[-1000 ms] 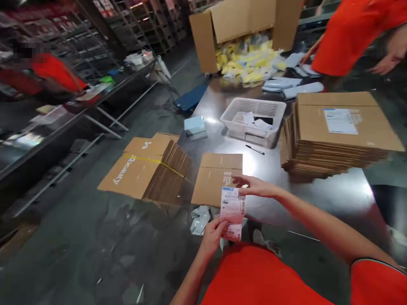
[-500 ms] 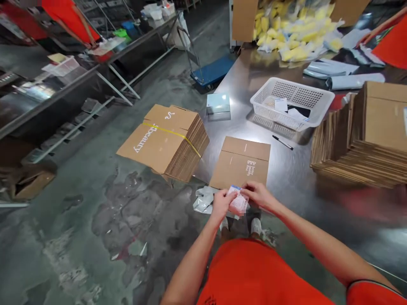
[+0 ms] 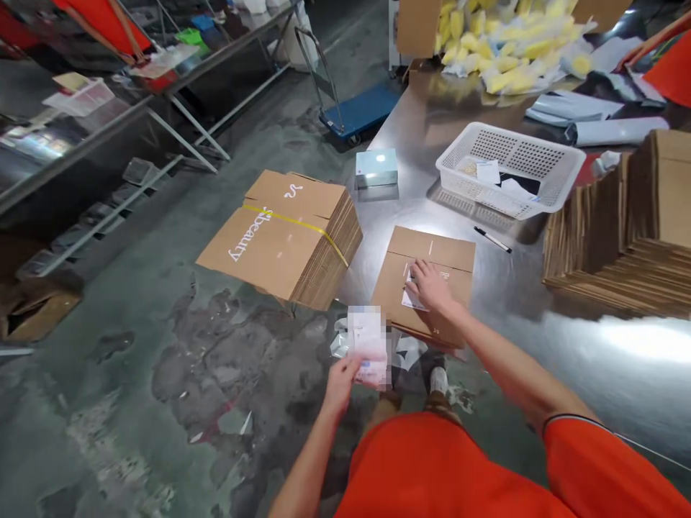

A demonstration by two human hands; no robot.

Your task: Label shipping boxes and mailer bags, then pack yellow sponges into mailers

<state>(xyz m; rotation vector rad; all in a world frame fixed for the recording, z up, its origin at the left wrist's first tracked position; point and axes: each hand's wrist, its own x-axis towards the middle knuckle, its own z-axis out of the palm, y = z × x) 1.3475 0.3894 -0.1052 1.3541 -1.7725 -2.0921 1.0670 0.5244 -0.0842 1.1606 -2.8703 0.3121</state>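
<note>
My left hand (image 3: 341, 385) pinches the lower part of a white printed paper sheet (image 3: 367, 334), which hangs over the near table edge and is partly blurred out. My right hand (image 3: 430, 284) lies with fingers stretched over a white label (image 3: 411, 296) on a flat cardboard box (image 3: 399, 262). Part of the label is hidden beneath the fingers. Crumpled pale plastic (image 3: 410, 352) shows below the box's near edge.
Strapped flat cartons (image 3: 291, 230) stand to the left, a pale blue box (image 3: 376, 169) behind. Right of it are a white basket (image 3: 518, 205) holding papers, a pen (image 3: 492, 239) and stacked cardboard (image 3: 604, 252). A blue trolley (image 3: 361, 111) stands on the floor; co-workers are nearby.
The folded paper held in both hands is now spread out in my left hand, lower left. My right hand has moved forward onto the cardboard box, where a white label now shows.
</note>
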